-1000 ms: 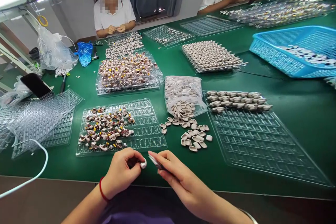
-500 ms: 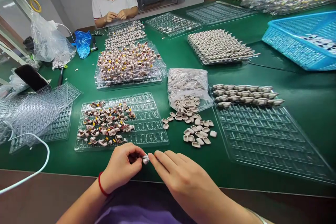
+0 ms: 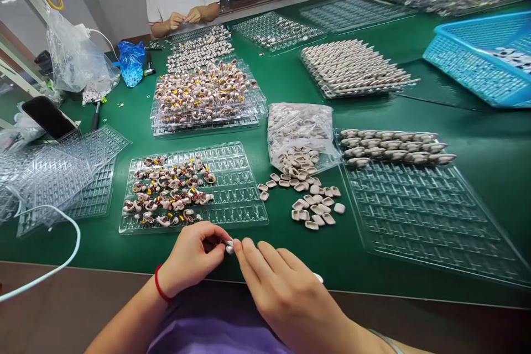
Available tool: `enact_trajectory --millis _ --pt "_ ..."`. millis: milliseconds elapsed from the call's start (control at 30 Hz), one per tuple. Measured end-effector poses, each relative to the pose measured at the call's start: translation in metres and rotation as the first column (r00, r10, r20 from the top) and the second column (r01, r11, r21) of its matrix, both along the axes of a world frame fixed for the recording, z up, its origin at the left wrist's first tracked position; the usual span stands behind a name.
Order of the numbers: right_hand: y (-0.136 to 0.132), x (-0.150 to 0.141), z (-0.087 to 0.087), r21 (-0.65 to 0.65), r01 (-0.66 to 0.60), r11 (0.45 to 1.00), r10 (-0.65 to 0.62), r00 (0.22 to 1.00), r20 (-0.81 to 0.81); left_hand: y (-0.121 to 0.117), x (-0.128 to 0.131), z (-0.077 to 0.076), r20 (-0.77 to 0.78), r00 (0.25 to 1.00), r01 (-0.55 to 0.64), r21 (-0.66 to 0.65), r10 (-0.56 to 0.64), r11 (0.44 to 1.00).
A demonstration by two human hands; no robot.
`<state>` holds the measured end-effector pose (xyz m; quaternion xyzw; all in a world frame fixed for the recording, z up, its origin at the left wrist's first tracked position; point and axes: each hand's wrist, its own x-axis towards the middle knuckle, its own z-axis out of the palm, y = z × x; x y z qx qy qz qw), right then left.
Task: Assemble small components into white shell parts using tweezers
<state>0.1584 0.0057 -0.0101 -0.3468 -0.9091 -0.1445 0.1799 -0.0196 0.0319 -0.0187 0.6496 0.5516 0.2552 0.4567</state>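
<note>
My left hand point(image 3: 191, 257), with a red string at the wrist, is closed in a pinch on a small white shell piece point(image 3: 229, 247) at the near table edge. My right hand point(image 3: 277, 286) is closed too, its fingertips pressed to the same piece; whether it grips a tool is hidden. Just beyond lies a clear plastic tray point(image 3: 232, 207) partly filled with wired shell parts point(image 3: 168, 191). To its right sit loose beige shells point(image 3: 315, 207) spilled from a plastic bag point(image 3: 299, 131). A larger clear tray point(image 3: 423, 215) on the right carries two rows of shells point(image 3: 394, 145) at its far end.
Stacked full trays point(image 3: 205, 99) and another tray of shells point(image 3: 352, 69) lie farther back. A blue basket point(image 3: 477, 61) sits at far right. Empty clear trays point(image 3: 58, 174), a phone point(image 3: 47, 116) and a white cable point(image 3: 62, 243) are on the left. Two people work across the table.
My hands have come together: the right fingertips now meet the white piece held by the left. The view has tilted down slightly.
</note>
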Motion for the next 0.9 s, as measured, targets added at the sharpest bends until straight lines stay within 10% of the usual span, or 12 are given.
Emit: enact_trajectory --millis 900 --pt "-0.0007 -0.0025 -0.0018 -0.066 0.066 0.996 -0.067 0.998 -0.014 -0.0039 0.0034 -0.0026 -0.015 0.998 -0.063 0.027 0.063 0.998"
